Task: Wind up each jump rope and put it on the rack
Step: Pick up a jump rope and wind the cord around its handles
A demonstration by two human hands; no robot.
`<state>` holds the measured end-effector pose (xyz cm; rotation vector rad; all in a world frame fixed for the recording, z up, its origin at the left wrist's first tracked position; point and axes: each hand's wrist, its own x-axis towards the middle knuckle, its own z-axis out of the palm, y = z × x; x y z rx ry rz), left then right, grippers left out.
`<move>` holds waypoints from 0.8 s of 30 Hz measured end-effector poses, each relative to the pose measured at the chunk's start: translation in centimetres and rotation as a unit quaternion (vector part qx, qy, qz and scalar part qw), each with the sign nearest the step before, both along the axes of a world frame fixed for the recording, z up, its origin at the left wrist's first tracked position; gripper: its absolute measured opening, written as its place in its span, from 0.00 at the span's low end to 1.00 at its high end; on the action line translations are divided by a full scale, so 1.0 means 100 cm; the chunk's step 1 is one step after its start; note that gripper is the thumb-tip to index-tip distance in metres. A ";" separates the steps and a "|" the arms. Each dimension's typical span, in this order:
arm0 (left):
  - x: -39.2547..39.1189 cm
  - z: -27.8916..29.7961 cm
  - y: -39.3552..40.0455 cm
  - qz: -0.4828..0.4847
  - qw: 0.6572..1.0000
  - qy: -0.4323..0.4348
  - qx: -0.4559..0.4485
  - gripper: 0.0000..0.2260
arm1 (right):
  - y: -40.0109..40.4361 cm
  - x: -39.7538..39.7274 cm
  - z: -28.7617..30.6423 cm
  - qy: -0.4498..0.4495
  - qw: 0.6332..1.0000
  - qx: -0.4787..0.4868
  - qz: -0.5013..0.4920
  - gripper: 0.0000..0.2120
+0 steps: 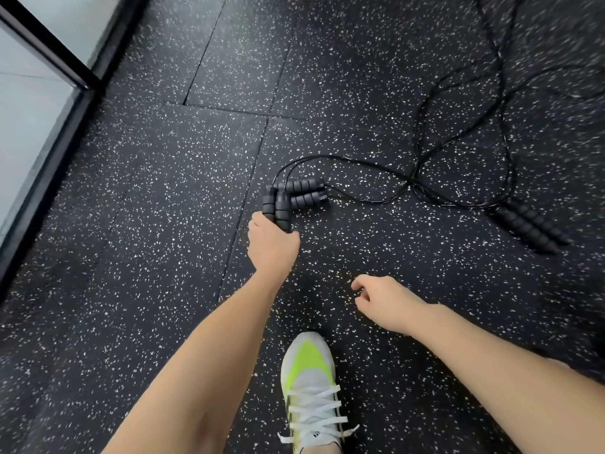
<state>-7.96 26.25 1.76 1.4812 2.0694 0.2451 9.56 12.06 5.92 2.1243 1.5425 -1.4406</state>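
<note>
Fingers of the left hand were curled round two black foam handles of a jump rope, just above the speckled rubber floor, while the right hand hung near with its fingers loosely bent and holding nothing. Another pair of handles lay on the floor, touching or almost touching the gripped pair, and a third pair lay well apart to the right. Thin black cords crossed one another between them. To do this step well, I think the person should lift both gripped handles together, follow their cord with the free hand so it comes out from the other cords, and then wind it in even loops. Which cord belonged to which handles could not be made out, because black cord lay on dark floor and the far part was blurred and cut off at the upper edge. No rack was visible. A white and yellow shoe stood below the hands.
</note>
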 end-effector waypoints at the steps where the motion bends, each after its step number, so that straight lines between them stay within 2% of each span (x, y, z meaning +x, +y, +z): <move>1: 0.006 0.013 -0.006 -0.009 1.000 -0.008 0.001 0.24 | -0.001 0.003 0.012 0.000 1.000 0.008 -0.003 0.17; 6: 0.053 0.089 -0.046 -0.078 0.996 -0.043 0.011 0.22 | -0.010 0.033 0.087 0.002 0.995 0.084 -0.046 0.16; 11: 0.109 0.173 -0.095 -0.221 0.974 -0.049 0.019 0.17 | -0.034 0.063 0.173 0.005 0.968 0.206 -0.142 0.23; 14: 0.140 0.229 -0.127 -0.283 0.956 -0.051 0.059 0.18 | -0.056 0.079 0.224 0.039 0.916 0.287 -0.277 0.27; 17: 0.166 0.280 -0.162 -0.332 0.935 -0.068 0.106 0.21 | -0.082 0.096 0.273 0.095 0.852 0.323 -0.400 0.24; 20: 0.184 0.325 -0.195 -0.360 0.920 -0.093 0.126 0.22 | -0.109 0.112 0.311 0.114 0.810 0.364 -0.445 0.14; 24: 0.196 0.370 -0.237 -0.375 0.910 -0.090 0.149 0.25 | -0.144 0.126 0.348 0.131 0.770 0.389 -0.488 0.13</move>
